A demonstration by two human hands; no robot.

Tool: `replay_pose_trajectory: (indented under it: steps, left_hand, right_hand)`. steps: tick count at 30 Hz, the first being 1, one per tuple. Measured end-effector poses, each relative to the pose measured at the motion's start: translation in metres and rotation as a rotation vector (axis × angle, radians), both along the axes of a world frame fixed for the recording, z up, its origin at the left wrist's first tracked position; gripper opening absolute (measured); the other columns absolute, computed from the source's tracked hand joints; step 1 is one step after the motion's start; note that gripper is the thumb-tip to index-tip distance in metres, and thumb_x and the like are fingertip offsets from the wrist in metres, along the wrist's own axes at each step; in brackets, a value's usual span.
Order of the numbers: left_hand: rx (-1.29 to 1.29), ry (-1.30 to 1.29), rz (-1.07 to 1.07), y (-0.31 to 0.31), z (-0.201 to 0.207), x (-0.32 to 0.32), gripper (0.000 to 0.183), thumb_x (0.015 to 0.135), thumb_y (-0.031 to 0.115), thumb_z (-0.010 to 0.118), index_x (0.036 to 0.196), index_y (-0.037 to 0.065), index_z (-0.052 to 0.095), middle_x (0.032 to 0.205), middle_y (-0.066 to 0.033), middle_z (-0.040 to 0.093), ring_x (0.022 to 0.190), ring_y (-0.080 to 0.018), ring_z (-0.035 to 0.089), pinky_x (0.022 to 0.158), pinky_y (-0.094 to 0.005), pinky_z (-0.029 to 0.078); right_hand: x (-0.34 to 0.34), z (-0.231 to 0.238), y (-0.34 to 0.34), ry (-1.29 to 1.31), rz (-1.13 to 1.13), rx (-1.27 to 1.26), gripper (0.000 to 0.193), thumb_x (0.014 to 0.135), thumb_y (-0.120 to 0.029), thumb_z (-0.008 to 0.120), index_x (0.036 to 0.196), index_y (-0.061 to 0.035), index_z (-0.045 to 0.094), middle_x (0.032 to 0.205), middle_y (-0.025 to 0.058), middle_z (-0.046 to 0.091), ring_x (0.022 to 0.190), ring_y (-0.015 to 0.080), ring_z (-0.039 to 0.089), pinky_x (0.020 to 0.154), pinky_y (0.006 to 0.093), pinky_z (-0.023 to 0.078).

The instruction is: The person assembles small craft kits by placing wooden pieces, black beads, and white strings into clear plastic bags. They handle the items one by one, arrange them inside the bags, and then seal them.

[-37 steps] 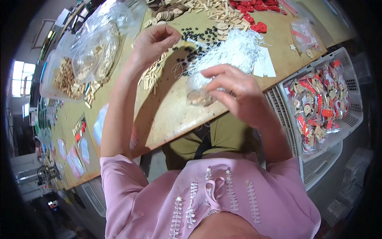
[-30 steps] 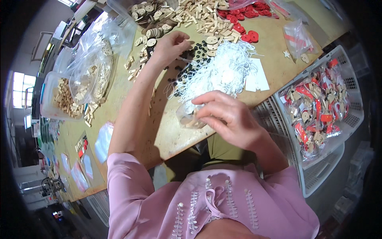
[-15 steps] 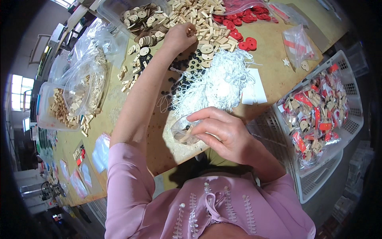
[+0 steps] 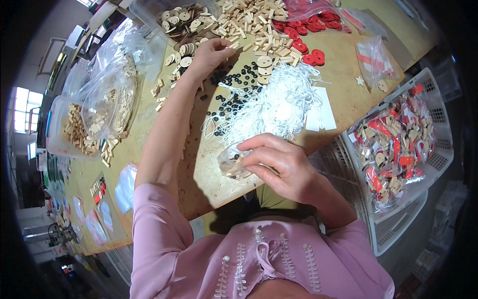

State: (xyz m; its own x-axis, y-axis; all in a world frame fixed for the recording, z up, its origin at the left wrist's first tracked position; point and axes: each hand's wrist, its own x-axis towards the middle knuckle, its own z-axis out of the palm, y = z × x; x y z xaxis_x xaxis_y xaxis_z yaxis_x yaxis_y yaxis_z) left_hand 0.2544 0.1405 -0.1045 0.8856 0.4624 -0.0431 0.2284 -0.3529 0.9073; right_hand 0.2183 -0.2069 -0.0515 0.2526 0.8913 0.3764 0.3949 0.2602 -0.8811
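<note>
In my right hand (image 4: 286, 167) is a small clear plastic bag (image 4: 230, 162), pinched by its upper side over the table's near edge. A few wooden pieces and dark bits show through its film. My left hand (image 4: 210, 57) reaches across the table, thumb and fingertips together at the near edge of a heap of small wooden blocks (image 4: 251, 25). Whatever those fingertips grip is too small to make out. Black beads (image 4: 234, 102) lie scattered below that hand, and wooden discs (image 4: 189, 49) lie stacked just to its left.
A tangle of white cords (image 4: 281, 102) covers the table's middle. Red discs (image 4: 313, 57) lie at the far right. A white basket (image 4: 438, 149) of filled bags stands right of the table. Left are a plastic tub (image 4: 57, 134) of blocks and flat empty bags (image 4: 126, 187).
My left hand has drawn back from the wooden blocks, toward me and slightly left. The right hand still holds the bag in nearly the same place.
</note>
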Motion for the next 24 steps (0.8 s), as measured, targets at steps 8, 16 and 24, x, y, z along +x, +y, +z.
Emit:
replay_pose_trajectory:
  steps: [8,16,24]
  left_hand:
    - [-0.631,-0.196,-0.002,-0.02,0.014,0.008,0.029,0.097,0.018,0.071,0.121,0.004,0.063,0.099,-0.0054,0.069,0.085,-0.012,0.067,0.071,-0.0228,0.056]
    - [0.726,0.023,-0.056,-0.016,-0.008,0.045,0.022,0.093,0.023,0.075,0.099,0.002,0.072,0.085,-0.0046,0.07,0.075,-0.0115,0.066,0.071,-0.0274,0.057]
    - [0.044,0.003,-0.24,-0.019,0.012,0.002,0.019,0.093,0.02,0.077,0.104,0.004,0.074,0.089,-0.0002,0.072,0.078,-0.0068,0.065,0.07,-0.022,0.052]
  right_hand:
    - [0.0,0.001,0.002,0.02,0.03,-0.05,0.011,0.09,0.005,0.07,0.101,0.001,0.07,0.12,0.0151,0.066,0.106,0.0247,0.068,0.088,0.0333,0.055]
    - [0.001,0.001,0.002,0.008,0.014,-0.057,0.011,0.09,0.004,0.071,0.1,0.0007,0.07,0.12,0.0149,0.067,0.105,0.0249,0.069,0.088,0.0331,0.055]
    - [0.0,0.0,0.001,-0.007,-0.007,-0.047,0.011,0.089,0.005,0.071,0.099,0.0005,0.07,0.118,0.0144,0.067,0.104,0.025,0.069,0.087,0.0334,0.055]
